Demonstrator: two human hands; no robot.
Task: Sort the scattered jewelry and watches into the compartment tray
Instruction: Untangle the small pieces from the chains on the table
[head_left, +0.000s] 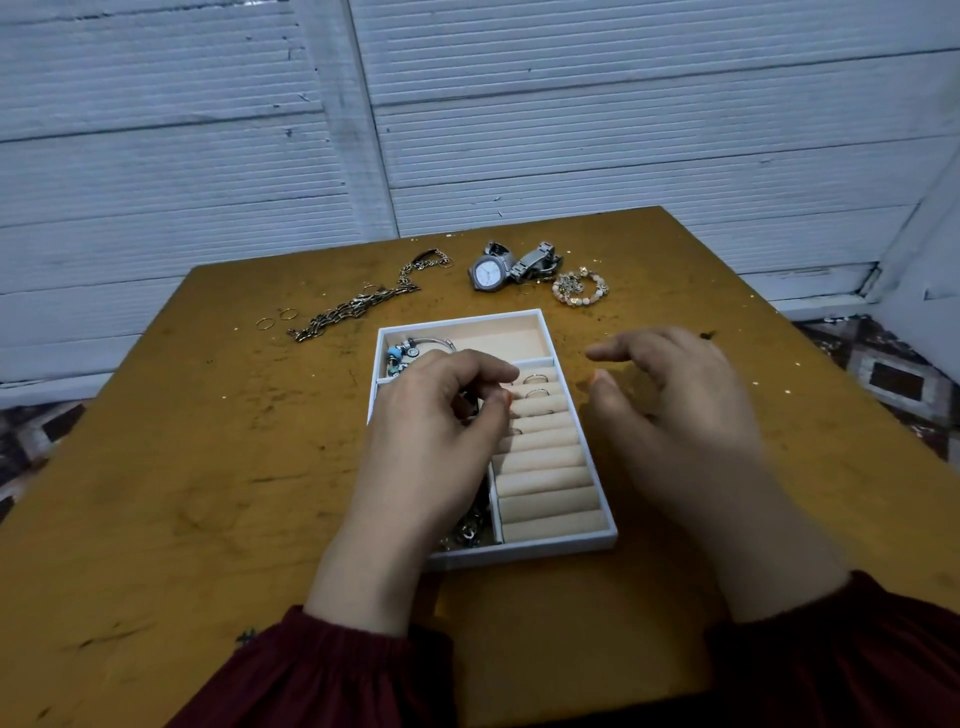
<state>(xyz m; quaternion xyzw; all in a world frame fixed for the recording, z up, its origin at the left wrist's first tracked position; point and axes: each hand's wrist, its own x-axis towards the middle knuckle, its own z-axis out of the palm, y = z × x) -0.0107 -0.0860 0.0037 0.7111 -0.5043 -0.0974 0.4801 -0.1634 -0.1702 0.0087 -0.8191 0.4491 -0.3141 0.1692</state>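
Observation:
A white compartment tray lies mid-table. Its beige ring rolls hold several thin rings. A charm bracelet with blue beads lies in its far compartment, and dark jewelry in its left one. My left hand hovers over the tray with its fingers curled, thumb and forefinger close above the rolls. Whether they pinch anything is hidden. My right hand floats just right of the tray, fingers relaxed and empty. Beyond the tray lie a silver watch, a second watch and a beaded bracelet.
A bronze chain necklace stretches across the far left of the yellow table, with two loose rings beside it. One small ring lies by the watches. A white panelled wall stands behind the table.

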